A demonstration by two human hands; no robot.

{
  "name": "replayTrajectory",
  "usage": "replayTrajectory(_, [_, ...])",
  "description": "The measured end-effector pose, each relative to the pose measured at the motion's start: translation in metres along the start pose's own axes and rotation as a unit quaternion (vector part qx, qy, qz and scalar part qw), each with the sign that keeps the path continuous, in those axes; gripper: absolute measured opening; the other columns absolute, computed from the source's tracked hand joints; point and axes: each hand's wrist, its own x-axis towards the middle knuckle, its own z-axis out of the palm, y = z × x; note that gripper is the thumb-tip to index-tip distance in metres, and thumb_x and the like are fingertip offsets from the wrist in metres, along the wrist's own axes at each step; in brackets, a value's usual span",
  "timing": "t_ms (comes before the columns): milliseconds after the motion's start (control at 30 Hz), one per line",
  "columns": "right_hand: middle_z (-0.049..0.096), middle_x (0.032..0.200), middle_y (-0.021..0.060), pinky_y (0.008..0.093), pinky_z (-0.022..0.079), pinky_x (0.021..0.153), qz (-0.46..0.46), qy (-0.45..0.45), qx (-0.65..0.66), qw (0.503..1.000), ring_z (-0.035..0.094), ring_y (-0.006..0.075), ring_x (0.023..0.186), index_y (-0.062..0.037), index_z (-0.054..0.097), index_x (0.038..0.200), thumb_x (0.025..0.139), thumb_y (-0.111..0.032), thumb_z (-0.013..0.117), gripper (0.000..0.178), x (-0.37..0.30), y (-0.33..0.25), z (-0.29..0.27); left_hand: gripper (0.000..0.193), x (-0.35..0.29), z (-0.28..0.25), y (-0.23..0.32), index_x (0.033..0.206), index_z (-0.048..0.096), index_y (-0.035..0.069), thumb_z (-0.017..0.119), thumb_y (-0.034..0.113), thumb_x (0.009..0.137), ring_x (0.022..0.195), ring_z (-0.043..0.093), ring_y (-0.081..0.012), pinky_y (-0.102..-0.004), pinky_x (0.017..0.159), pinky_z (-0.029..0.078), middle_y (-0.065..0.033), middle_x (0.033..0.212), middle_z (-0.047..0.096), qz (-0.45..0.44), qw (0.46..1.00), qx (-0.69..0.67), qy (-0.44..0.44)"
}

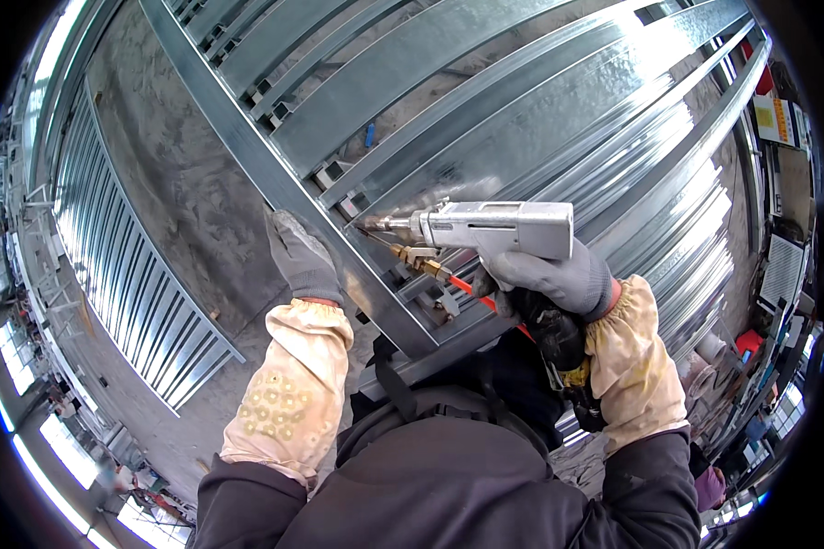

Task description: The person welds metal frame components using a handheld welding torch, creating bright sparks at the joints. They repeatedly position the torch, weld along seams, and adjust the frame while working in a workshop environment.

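Note:
My right hand (558,282), in a grey glove, is wrapped round the grip of a silver handheld laser welding gun (504,227). Its copper-coloured nozzle points left, with the tip at the joint between a slat and the galvanized end rail (275,169). Under the gun, a brass wire-feed fitting (419,263) with an orange tube (471,289) reaches toward the same joint. My left hand (304,256), also gloved, lies with fingers stretched out along the outer side of that rail, left of the nozzle. Whether a weld bead is there is too small to tell.
Long galvanized slats (366,101) run from the rail up to the right. Another slatted metal panel (137,274) lies on the concrete floor (169,174) at the left. A black sleeved cable (558,343) hangs below the gun. Small bits of metal lie near the rail's near corner.

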Motion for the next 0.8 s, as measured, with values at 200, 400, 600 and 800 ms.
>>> replayTrajectory(200, [0.065, 0.081, 0.0086, 0.0292, 0.056, 0.056, 0.015, -0.005, 0.0, 1.0, 0.068, 0.0175, 0.066, 0.0046, 0.06, 0.121, 0.094, -0.021, 0.067, 0.038, 0.007, -0.005, -0.001, 0.045, 0.003, -0.002, -0.006, 0.141, 0.05, -0.002, 0.047, 0.03, 0.109, 0.103, 0.059, -0.012, -0.0231, 0.09, 0.05, -0.0059, 0.122, 0.061, 0.012, 1.0, 0.005, -0.005])
replayTrajectory(400, [0.063, 0.079, 0.0072, 0.0286, 0.056, 0.056, 0.036, -0.024, 0.017, 0.999, 0.068, 0.0173, 0.066, 0.0051, 0.06, 0.119, 0.094, -0.022, 0.066, 0.037, 0.013, -0.009, -0.004, 0.044, -0.004, 0.004, 0.003, 0.14, 0.05, -0.002, 0.047, 0.03, 0.109, 0.1, 0.059, -0.0116, -0.0228, 0.088, 0.051, -0.0056, 0.118, 0.062, 0.053, 0.998, 0.041, -0.004])
replayTrajectory(600, [0.067, 0.084, 0.0076, 0.0269, 0.055, 0.057, 0.017, -0.047, 0.019, 0.999, 0.067, 0.0139, 0.067, 0.0029, 0.061, 0.12, 0.096, -0.021, 0.065, 0.034, 0.019, -0.005, -0.01, 0.044, -0.007, 0.008, 0.009, 0.142, 0.05, 0.0, 0.048, 0.028, 0.108, 0.099, 0.059, -0.0112, -0.0228, 0.086, 0.052, -0.005, 0.116, 0.062, 0.023, 0.999, 0.022, 0.015])
replayTrajectory(800, [0.07, 0.087, 0.0076, 0.0265, 0.054, 0.061, -0.001, -0.053, -0.01, 0.999, 0.067, 0.0116, 0.073, 0.0021, 0.064, 0.116, 0.097, -0.019, 0.067, 0.029, 0.02, -0.003, -0.012, 0.044, 0.0, 0.0, -0.003, 0.143, 0.049, 0.001, 0.049, 0.028, 0.108, 0.098, 0.06, -0.0114, -0.0222, 0.085, 0.052, -0.0048, 0.116, 0.062, -0.011, 0.999, -0.037, 0.014])
